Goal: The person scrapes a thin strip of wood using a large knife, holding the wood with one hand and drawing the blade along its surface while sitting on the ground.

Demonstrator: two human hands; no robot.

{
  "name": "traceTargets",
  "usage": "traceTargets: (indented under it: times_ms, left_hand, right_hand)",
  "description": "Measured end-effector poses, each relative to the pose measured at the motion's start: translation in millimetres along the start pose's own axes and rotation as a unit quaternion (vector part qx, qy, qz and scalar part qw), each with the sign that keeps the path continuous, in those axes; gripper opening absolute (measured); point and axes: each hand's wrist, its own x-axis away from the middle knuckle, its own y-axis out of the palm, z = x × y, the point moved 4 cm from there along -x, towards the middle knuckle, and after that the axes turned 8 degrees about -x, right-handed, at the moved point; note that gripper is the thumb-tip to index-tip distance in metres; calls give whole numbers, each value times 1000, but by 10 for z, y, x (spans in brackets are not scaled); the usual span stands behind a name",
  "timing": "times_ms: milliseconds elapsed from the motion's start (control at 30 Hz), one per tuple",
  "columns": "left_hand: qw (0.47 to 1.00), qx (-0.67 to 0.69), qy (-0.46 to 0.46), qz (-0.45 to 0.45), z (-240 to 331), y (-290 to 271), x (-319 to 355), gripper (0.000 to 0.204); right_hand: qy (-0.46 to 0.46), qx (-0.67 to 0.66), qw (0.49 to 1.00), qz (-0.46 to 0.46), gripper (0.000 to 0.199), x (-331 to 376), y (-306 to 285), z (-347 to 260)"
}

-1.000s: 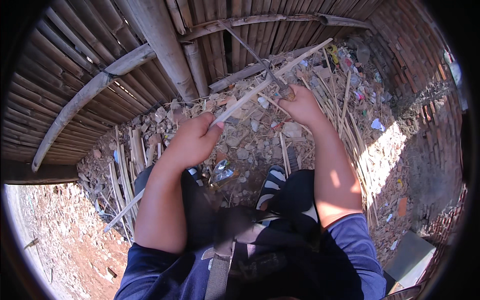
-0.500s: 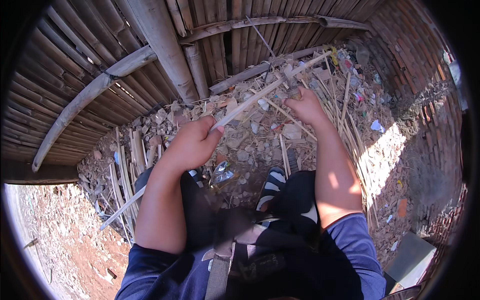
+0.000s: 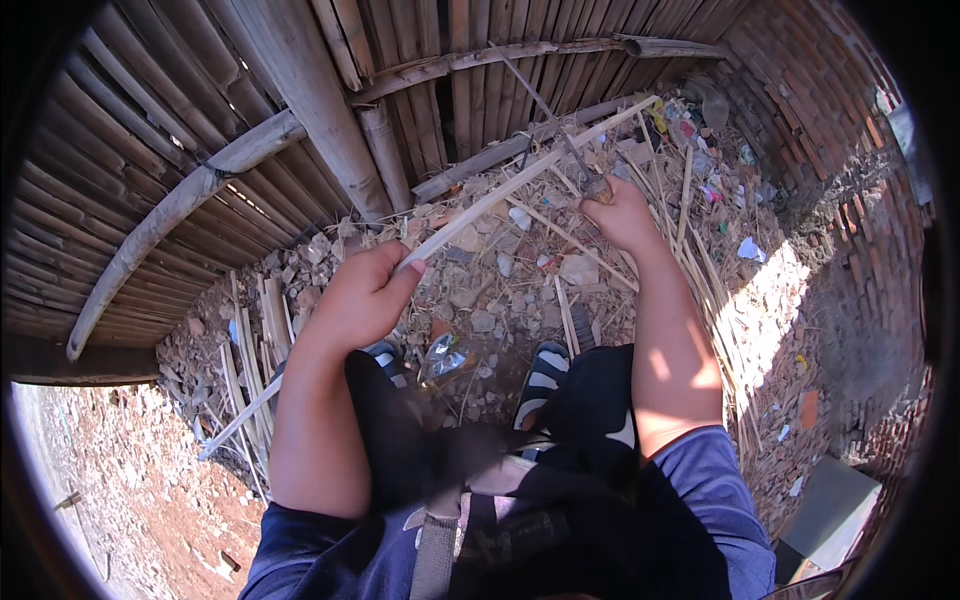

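A long pale bamboo strip (image 3: 500,190) runs slantwise from the lower left to the far right. My left hand (image 3: 362,292) is closed around it, thumb along the top; behind that hand the strip passes under my forearm, and its tail shows by my left knee. In my right hand (image 3: 625,217) is the handle of a long knife (image 3: 530,88), its thin dark blade pointing up and to the left. The blade crosses the strip near its far end; whether the two touch I cannot tell.
Rubble and shavings cover the ground. Split bamboo strips (image 3: 705,290) lie at right, with more bamboo pieces (image 3: 274,310) at left. A crumpled clear plastic bag (image 3: 443,362) lies by my feet. A bamboo wall (image 3: 150,150) stands ahead, a brick wall (image 3: 800,120) at right.
My left hand and the strip have shifted slightly left. The knife's handle has moved a little right, away from the strip, and more of its blade shows.
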Motion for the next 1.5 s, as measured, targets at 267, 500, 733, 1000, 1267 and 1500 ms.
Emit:
traceTargets:
  times_ms: [267, 500, 733, 1000, 1267, 1500]
  left_hand:
    - [999, 19, -11, 30, -53, 66, -32, 33]
    - [1000, 3, -1, 20, 2, -42, 47, 31]
    - [996, -86, 4, 0, 27, 15, 8, 28]
    - [993, -94, -14, 67, 26, -14, -8, 29]
    - [971, -158, -50, 170, 56, -144, 30, 31]
    - [947, -174, -11, 269, 157, -253, 127, 30]
  right_hand:
    - [-101, 105, 989, -14, 41, 148, 247, -463]
    - [-139, 112, 982, -61, 37, 78, 173, -290]
    - [112, -245, 931, 245, 27, -61, -354, 552]
    - [76, -239, 924, 288, 19, -39, -343, 354]
    - [-121, -22, 977, 175, 38, 212, -44, -384]
    - [-189, 129, 973, 13, 35, 543, 373, -938]
